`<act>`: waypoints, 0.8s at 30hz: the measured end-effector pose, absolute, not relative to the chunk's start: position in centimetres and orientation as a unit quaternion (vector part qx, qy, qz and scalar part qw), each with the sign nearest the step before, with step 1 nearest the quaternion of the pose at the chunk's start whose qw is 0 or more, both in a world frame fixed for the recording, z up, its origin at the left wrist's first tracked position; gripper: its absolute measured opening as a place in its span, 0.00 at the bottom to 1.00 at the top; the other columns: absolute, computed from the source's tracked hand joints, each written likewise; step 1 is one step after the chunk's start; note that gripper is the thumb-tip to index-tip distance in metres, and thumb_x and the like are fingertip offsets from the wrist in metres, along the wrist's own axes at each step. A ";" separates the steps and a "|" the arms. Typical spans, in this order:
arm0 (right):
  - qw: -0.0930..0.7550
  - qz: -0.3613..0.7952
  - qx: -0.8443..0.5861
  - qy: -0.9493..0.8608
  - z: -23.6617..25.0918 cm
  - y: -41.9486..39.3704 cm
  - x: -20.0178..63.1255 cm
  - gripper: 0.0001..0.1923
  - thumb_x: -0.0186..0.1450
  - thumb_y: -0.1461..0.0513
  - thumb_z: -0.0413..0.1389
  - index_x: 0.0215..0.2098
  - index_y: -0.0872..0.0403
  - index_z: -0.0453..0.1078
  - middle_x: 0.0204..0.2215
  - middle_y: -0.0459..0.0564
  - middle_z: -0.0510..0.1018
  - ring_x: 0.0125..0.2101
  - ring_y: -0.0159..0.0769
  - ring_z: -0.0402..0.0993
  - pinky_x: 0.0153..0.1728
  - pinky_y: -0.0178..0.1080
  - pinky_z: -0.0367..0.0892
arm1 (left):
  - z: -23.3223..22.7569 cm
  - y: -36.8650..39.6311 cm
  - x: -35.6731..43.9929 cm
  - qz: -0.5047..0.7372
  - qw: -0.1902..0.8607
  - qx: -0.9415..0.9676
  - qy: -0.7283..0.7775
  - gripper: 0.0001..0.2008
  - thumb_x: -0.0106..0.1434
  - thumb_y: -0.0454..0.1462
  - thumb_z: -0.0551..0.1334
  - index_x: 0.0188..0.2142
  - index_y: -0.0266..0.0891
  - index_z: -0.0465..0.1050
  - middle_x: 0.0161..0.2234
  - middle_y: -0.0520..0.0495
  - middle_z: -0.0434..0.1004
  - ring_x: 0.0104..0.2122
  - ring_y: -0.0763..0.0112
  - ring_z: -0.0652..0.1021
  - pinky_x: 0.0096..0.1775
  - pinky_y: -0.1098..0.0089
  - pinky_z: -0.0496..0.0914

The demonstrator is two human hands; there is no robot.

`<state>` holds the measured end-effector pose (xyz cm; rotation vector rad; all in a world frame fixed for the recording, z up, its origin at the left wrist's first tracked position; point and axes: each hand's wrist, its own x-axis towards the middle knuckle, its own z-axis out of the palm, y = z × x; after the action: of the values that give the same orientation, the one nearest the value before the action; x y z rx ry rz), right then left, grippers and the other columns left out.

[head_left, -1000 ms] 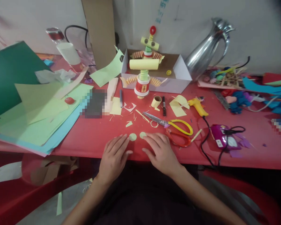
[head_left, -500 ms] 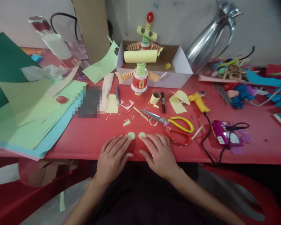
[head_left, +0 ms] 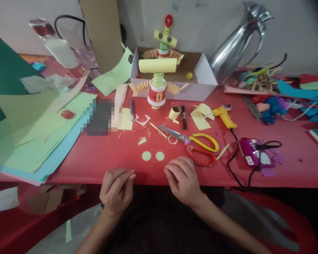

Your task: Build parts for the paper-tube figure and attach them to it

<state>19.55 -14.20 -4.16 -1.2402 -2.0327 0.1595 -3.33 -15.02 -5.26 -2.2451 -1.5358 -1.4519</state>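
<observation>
Two small pale-green paper circles lie side by side on the red tabletop, a left circle and a right circle. My left hand is at the table's front edge, below and left of them, its fingers drawn together with nothing seen in them. To the lower right of the circles my right hand has its fingers curled in towards the thumb, also with nothing visible in it. Neither hand touches a circle. Scissors with one yellow and one red handle lie just beyond my right hand, among paper scraps.
A paper figure with a red cup body stands before a white box holding a second figure. Left is a stack of coloured paper. Right are a yellow glue gun, a corded purple power box and a metal jug.
Both hands have drawn back off the paper circles towards the table edge and apart. Their outstretched fingers have curled in. The circles stay on the table.
</observation>
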 end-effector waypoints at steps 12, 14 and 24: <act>0.291 0.043 -0.482 -0.825 -4.0 -14.4 19.4 0.17 0.68 0.60 0.55 0.54 0.55 0.71 0.50 0.53 0.79 0.50 0.47 0.68 0.52 0.50 0.61 | -4.4 -12.6 -3.2 -0.299 -0.003 -0.831 -0.469 0.20 0.63 0.34 0.64 0.55 0.44 0.72 0.51 0.45 0.79 0.53 0.56 0.75 0.55 0.53 0.67; 0.237 0.037 -0.489 -0.839 -4.0 -14.2 19.1 0.21 0.70 0.57 0.54 0.59 0.55 0.68 0.56 0.53 0.75 0.53 0.49 0.65 0.55 0.52 0.57 | -4.2 -12.7 -3.1 -0.260 0.012 -0.854 -0.450 0.23 0.64 0.37 0.64 0.58 0.44 0.69 0.54 0.46 0.77 0.57 0.54 0.72 0.59 0.51 0.62; 0.227 0.051 -0.504 -0.832 -3.8 -14.2 18.8 0.24 0.70 0.54 0.52 0.61 0.54 0.67 0.57 0.58 0.72 0.53 0.51 0.64 0.53 0.54 0.60 | -4.8 -13.2 -3.5 -0.317 0.004 -0.835 -0.450 0.29 0.62 0.34 0.66 0.62 0.45 0.65 0.56 0.42 0.75 0.55 0.55 0.73 0.57 0.53 0.66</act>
<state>18.78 -14.20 -3.81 -1.3881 -2.2921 0.1392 -3.47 -13.21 -4.83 -2.6164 -1.4104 -0.9944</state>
